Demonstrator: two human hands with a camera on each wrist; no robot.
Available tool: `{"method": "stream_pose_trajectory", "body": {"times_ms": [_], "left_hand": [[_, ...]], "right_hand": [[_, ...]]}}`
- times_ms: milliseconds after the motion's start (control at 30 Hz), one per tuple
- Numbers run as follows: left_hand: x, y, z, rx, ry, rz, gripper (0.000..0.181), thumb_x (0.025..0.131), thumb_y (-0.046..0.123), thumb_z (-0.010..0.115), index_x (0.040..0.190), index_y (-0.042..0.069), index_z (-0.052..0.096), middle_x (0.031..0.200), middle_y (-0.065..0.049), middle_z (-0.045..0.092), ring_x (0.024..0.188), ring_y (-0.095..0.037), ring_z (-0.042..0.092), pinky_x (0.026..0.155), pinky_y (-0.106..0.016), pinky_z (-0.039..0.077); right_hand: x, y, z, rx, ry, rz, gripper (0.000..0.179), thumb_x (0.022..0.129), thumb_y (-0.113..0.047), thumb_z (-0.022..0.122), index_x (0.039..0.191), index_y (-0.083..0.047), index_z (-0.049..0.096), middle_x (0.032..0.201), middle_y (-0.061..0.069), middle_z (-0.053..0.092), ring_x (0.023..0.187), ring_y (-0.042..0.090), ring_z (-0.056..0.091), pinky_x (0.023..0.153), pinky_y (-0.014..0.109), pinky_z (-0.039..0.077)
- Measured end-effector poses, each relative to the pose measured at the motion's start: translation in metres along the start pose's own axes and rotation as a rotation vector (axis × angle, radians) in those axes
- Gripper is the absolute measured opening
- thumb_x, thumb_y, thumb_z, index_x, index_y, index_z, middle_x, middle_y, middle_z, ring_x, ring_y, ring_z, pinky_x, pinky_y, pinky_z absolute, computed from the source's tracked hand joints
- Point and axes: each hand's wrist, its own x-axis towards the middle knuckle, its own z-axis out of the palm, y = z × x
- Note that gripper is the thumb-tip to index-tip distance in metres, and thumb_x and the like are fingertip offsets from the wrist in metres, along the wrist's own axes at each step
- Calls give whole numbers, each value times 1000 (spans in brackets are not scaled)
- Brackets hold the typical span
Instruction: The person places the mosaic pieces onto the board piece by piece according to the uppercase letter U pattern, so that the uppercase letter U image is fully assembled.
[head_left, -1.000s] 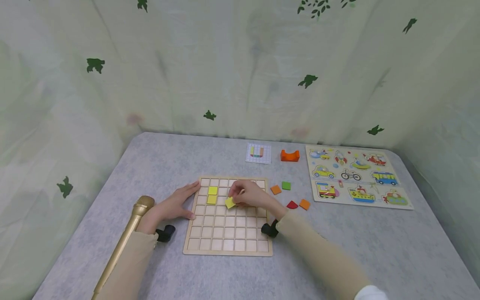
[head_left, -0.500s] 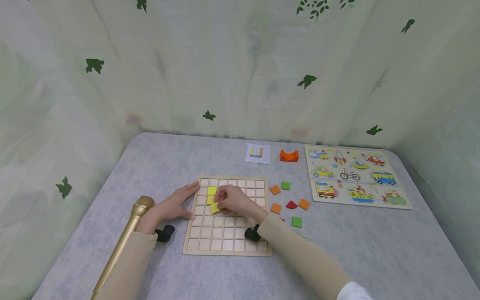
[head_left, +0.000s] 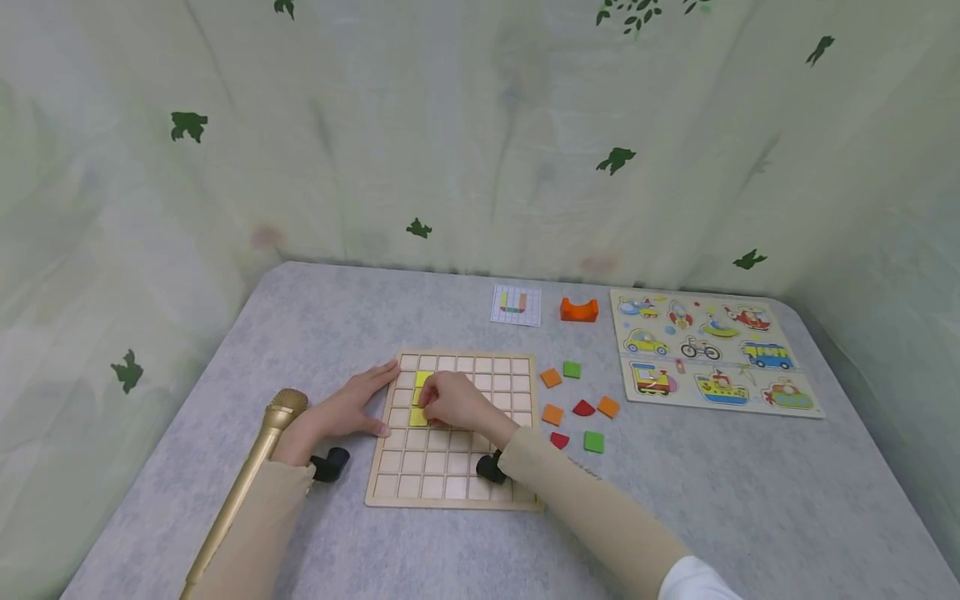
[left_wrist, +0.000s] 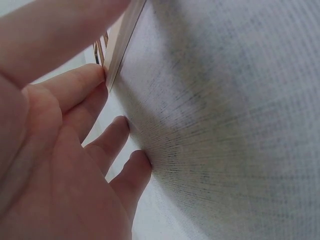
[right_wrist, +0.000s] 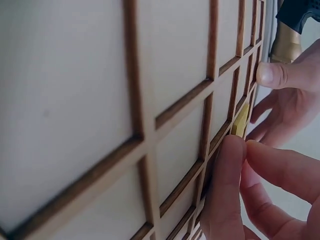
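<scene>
A wooden grid board (head_left: 450,503) lies on the table. At its left edge rests my left hand (head_left: 343,412), fingers spread, with a fingertip against the board's side in the left wrist view. My right hand (head_left: 459,402) is over the board's upper left part and pinches a yellow square tile (head_left: 417,417) between thumb and fingers. In the right wrist view this tile (right_wrist: 240,120) sits slightly tilted at one grid cell. Just beyond it two more yellow tiles (head_left: 423,379) line up in the same column, partly covered by my fingers.
Right of the board lie orange tiles (head_left: 552,414), green tiles (head_left: 594,442) and red quarter-round pieces (head_left: 583,407). Farther back are a pattern card (head_left: 516,306), an orange stand (head_left: 579,310) and a vehicle puzzle (head_left: 712,354). A gold microphone (head_left: 247,475) lies beside my left arm.
My right hand has carried the yellow tile left across the board to the cell below the two other yellow tiles. The left hand has stayed at the board's edge.
</scene>
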Motion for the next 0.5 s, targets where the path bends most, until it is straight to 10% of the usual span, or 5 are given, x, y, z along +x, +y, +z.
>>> {"method": "stream_pose_trajectory", "body": {"times_ms": [500], "left_hand": [[-2, 1, -1, -2, 3, 1, 94, 78, 22, 79, 148, -7, 23, 155, -24, 14, 139, -48, 9, 108, -62, 15]], "right_hand": [[-4, 8, -7, 215, -35, 20, 3, 88, 0, 62, 88, 2, 65, 75, 8, 64, 64, 18, 65, 59, 27, 54]]}}
